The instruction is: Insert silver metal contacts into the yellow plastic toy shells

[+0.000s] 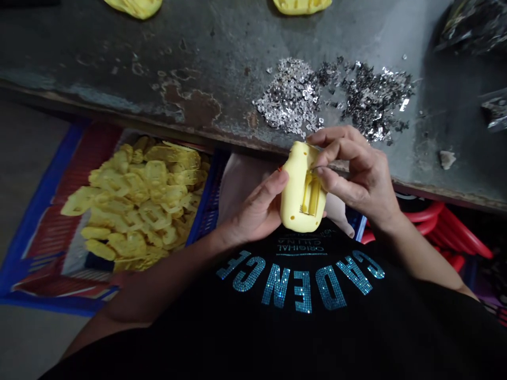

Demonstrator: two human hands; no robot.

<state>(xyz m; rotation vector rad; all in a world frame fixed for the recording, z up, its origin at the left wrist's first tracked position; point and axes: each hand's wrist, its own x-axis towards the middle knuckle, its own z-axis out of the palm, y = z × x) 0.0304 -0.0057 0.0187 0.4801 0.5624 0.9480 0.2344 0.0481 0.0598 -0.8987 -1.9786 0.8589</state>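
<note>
A pale yellow moulded plastic housing [303, 190] with a rectangular slot and small holes sits in my left hand [255, 208], whose thumb lies along its side. My right hand [348, 174] is at the housing's top edge, its fingertips pinching a small metal piece [316, 169] against it. Just beyond my fingers, two heaps of small silvery metal pieces [293, 97] lie on the worn grey tabletop [119, 58]. The darker heap [376, 100] is nearly touching my right hand.
A blue crate [51, 211] full of yellow plastic parts [134, 203] stands on the floor to my left, below the table edge. Red plastic furniture [439, 227] is at lower right. Further yellow parts [301, 5] and dark plastic bags [475, 26] lie at the table's far side.
</note>
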